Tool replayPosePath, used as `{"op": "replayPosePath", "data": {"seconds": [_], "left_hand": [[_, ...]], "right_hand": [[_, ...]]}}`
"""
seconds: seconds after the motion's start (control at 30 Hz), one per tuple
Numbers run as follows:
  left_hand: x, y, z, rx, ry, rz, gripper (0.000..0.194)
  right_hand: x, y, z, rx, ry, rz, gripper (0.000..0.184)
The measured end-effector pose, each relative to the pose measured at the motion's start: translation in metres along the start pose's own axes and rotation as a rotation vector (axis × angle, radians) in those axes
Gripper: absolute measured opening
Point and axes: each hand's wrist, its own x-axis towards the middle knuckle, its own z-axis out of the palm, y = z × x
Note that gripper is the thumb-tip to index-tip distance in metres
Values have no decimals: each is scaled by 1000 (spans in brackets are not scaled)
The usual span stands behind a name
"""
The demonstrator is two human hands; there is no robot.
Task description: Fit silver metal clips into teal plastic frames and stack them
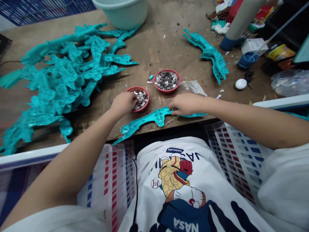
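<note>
A long turquoise plastic part (159, 116) lies along the table's front edge, hollow side up, with a round cup at its left end. My right hand (184, 103) is on its right half, fingers curled down over it. My left hand (123, 103) reaches into a small red basket (147, 103) of tiny shiny metal pieces (141, 99). Its fingers are bent together among the pieces; whatever is between the fingertips is hidden. Just behind, a second red basket (179, 84) holds more metal pieces (166, 80).
Turquoise parts (70, 67) are heaped at the left. Another turquoise part (209, 53) lies at the back right. A pale green basin (123, 14) stands at the back. Bottles, a blue cup (248, 60) and a white egg-shaped object (240, 84) crowd the right. Plastic crates (231, 145) flank my lap.
</note>
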Motion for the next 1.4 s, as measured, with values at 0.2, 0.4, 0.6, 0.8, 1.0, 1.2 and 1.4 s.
{"op": "replayPosePath", "data": {"seconds": [0.2,0.4,0.6,0.8,1.0,1.2,1.4], "left_hand": [[-4,6,-4,-487,195,27,26],[-36,47,-9,-1209,134,145,23],[-53,72,-8,-1558,-19,250,46],[-56,76,3,-1467,-72,316,51],[-58,84,27,-430,76,669,56],[-59,85,26,-57,-116,685,70],[-59,83,22,-48,-122,704,70]], "right_hand": [[7,8,9,136,259,-9,30],[13,6,17,591,652,-246,36],[16,-1,23,731,679,-426,34],[15,8,20,613,709,-501,19],[22,55,15,294,327,-364,23],[44,73,32,313,114,-399,25],[53,73,41,394,120,-415,26]]}}
